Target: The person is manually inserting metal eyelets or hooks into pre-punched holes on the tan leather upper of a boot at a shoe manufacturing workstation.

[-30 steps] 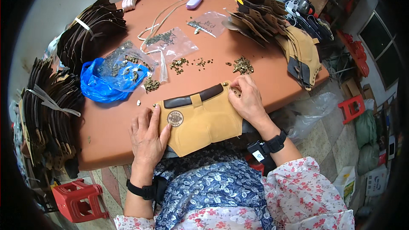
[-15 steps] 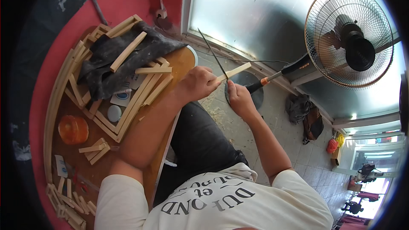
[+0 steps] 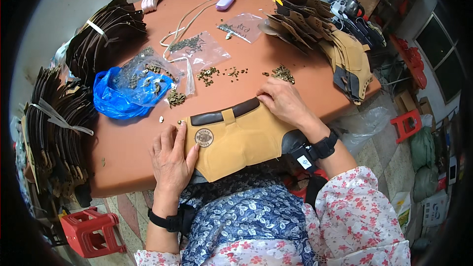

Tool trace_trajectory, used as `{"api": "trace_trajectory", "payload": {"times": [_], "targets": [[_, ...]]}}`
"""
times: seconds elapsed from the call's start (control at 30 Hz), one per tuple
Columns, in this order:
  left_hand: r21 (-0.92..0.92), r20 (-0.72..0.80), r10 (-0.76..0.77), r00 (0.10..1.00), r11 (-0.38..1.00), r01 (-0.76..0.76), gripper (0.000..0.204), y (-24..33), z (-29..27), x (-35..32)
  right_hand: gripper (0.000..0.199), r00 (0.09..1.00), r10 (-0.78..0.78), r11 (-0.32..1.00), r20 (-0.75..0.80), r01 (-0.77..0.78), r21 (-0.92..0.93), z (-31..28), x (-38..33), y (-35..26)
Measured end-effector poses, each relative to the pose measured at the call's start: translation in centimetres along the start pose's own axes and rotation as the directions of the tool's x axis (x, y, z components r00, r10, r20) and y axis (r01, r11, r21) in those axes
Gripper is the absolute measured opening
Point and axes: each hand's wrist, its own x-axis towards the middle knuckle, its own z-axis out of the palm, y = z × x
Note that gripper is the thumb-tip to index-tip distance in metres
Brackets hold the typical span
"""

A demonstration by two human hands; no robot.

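Observation:
A tan shoe upper with a dark brown padded collar, a round dark emblem and a black heel patch lies spread at the table's near edge, its lower part over my lap. My left hand holds its left end, thumb on the tan face and index fingertip at the upper corner by a small metal eyelet. At the top right corner, my right hand pinches the upper with its fingers curled; what lies under the fingertips is hidden. Just beyond that hand sits a small heap of brass-coloured eyelets.
Stacked dark uppers stand at left, tan and brown ones at right. A blue plastic bag, clear bags of fittings and a purple case lie on the orange table. Red stools are on the floor.
The whole scene differs: the earlier frame shows bare-armed hands with a wooden strip and a long thin tool beside a fan. Now both hands are on a shoe upper at an orange table.

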Motion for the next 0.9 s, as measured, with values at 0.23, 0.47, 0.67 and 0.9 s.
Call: {"api": "trace_trajectory", "payload": {"times": [0.23,0.47,0.67,0.9], "targets": [[-0.024,-0.024,-0.010,1.000,1.000,0.010,0.058,-0.2,0.3,-0.3,0.015,0.991,0.134,0.986,0.031,-0.136,0.100,0.5,1.1,0.7],[-0.017,-0.011,-0.011,1.000,1.000,0.011,0.057,-0.1,0.2,-0.1,0.016,0.988,0.148,0.978,0.052,-0.154,0.144,-0.1,0.8,1.8],[-0.021,0.007,-0.020,1.000,1.000,0.020,0.058,0.0,0.1,-0.1,0.012,0.999,-0.039,0.983,0.032,0.032,0.178,-0.9,-0.4,3.0],[0.005,-0.009,0.003,1.000,1.000,-0.003,0.058,-0.1,0.3,-0.1,0.015,1.000,0.018,0.990,0.017,-0.021,0.137,-1.2,-1.4,2.4]]}}
